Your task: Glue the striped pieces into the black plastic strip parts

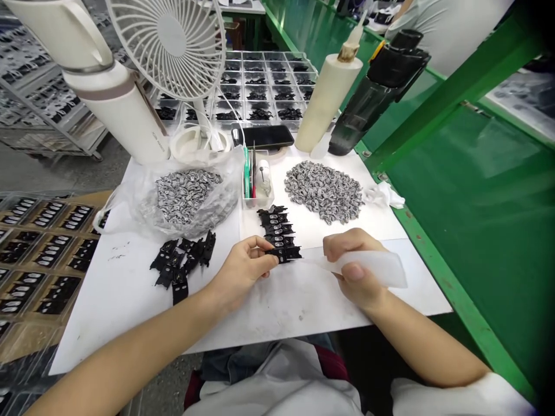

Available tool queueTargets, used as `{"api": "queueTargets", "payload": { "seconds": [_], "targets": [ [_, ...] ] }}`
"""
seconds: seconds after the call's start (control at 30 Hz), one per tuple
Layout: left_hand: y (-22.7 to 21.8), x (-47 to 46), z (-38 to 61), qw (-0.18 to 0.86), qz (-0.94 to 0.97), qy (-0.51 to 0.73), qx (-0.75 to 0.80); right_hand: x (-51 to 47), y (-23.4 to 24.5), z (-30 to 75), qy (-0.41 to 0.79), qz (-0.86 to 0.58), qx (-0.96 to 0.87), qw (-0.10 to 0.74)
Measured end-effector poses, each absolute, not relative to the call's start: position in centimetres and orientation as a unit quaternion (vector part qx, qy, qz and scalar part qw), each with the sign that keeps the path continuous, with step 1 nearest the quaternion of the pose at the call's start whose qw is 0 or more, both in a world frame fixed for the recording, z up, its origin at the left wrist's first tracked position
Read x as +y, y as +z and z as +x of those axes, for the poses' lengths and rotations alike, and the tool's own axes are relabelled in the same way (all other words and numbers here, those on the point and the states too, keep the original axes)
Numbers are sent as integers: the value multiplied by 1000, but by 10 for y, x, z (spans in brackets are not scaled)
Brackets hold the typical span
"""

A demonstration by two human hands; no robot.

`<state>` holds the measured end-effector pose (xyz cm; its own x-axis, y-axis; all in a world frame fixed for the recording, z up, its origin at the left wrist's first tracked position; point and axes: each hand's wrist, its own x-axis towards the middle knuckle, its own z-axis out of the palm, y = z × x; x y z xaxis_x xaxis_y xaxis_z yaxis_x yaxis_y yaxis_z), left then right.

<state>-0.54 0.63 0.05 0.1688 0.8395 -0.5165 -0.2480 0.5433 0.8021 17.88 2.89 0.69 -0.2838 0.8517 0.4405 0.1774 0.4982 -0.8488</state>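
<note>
Our left hand (243,271) is closed, with thumb and fingers pinching a flat black moulded part (284,253) near the middle of the frame. Our right hand (355,268) is also closed, gripping a translucent white plastic strip (373,267) whose narrow end runs left to just beside that part. Both hands rest over a white-topped counter (130,306) with a green frame. Just above the hands lies a neat column of similar black parts (275,228), and to the left sits a looser heap of black parts (182,260). Farther up, a clear plastic bag (143,211) holds small grey-and-white pieces, and a matching loose pile of grey-and-white pieces (323,190) lies on the counter at centre right. Between them stands a small clear box of brushes and tools (255,196). Toward the top of the frame we see a black smartphone (264,136), a cream squeeze bottle (327,104), and a white desk fan (171,34). Beyond these, a clear compartmented tray (269,86) holds more black parts.
</note>
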Motion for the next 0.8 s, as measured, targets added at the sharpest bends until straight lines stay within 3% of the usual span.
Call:
{"api": "queueTargets", "payload": {
  "seconds": [0.1, 0.8],
  "targets": [
    [-2, 6, -6, 709, 295, 382, 514, 27, 6, 174, 343, -313, -722, 513],
    [0, 7, -6, 712, 298, 370, 517, 27, 16, 166, 314, -298, -746, 506]
  ]
}}
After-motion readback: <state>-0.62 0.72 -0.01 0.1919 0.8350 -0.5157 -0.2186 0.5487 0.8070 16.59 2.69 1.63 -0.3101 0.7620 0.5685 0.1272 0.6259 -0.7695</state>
